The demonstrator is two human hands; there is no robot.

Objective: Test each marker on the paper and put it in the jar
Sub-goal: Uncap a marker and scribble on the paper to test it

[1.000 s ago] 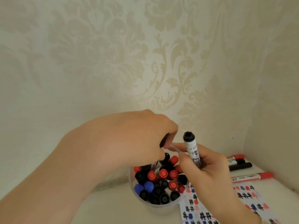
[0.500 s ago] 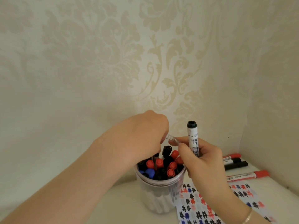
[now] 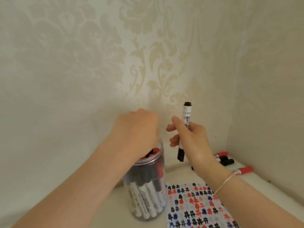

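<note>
Head view. The left hand (image 3: pixel 138 129) is reaching down over the mouth of the clear jar (image 3: pixel 146 191), its back toward the camera; the fingers are hidden behind the hand, so whether they are curled on anything cannot be told. The jar is standing upright on the pale tabletop (image 3: pixel 92 209), packed with upright markers, red and black caps showing at the rim. Just to the right of the jar, the right hand (image 3: pixel 192 139) is gripping a black marker (image 3: pixel 186 119), fingers curled round its white barrel. This marker is being held upright and clear of the table, its black cap pointing down and its black end pointing up. The two hands are apart, close beside each other. The test paper (image 3: pixel 195 204) is lying flat on the table beside the jar's base, covered with black, red and blue hash marks. Loose red and black markers (image 3: pixel 227 161) are lying near the wall corner, behind the right wrist, which is wearing a thin bracelet (image 3: pixel 223 183).
</note>
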